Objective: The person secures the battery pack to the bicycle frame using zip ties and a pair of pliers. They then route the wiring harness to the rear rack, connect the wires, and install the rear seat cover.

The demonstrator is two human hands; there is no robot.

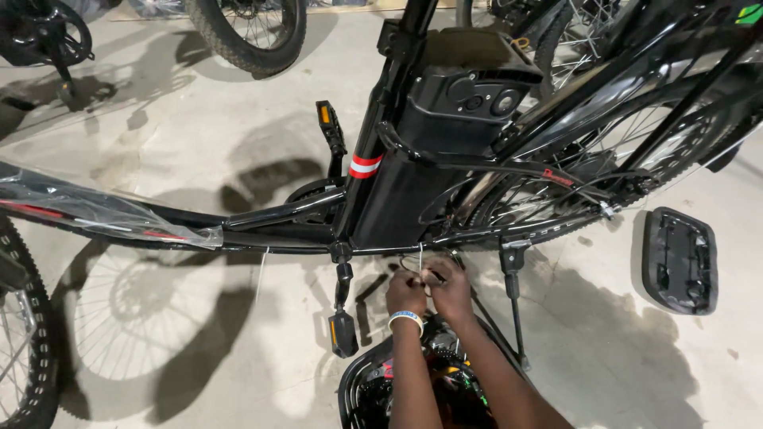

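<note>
A black electric bicycle [373,199] stands across the view on a grey concrete floor. Its black battery pack [453,103] sits behind the seat tube. My left hand [405,291] and my right hand [449,287] are together just below the frame, beside the crank, pinching a thin white cable tie [420,258] that runs up to the frame. A pale wristband is on my left wrist. What else the fingers hold is too small to tell.
The near pedal [342,332] hangs left of my hands and the kickstand [514,302] stands to the right. A black plastic cover [679,260] lies on the floor at right. Clear plastic wraps the frame [103,210] at left. Other bicycle wheels [246,32] stand behind.
</note>
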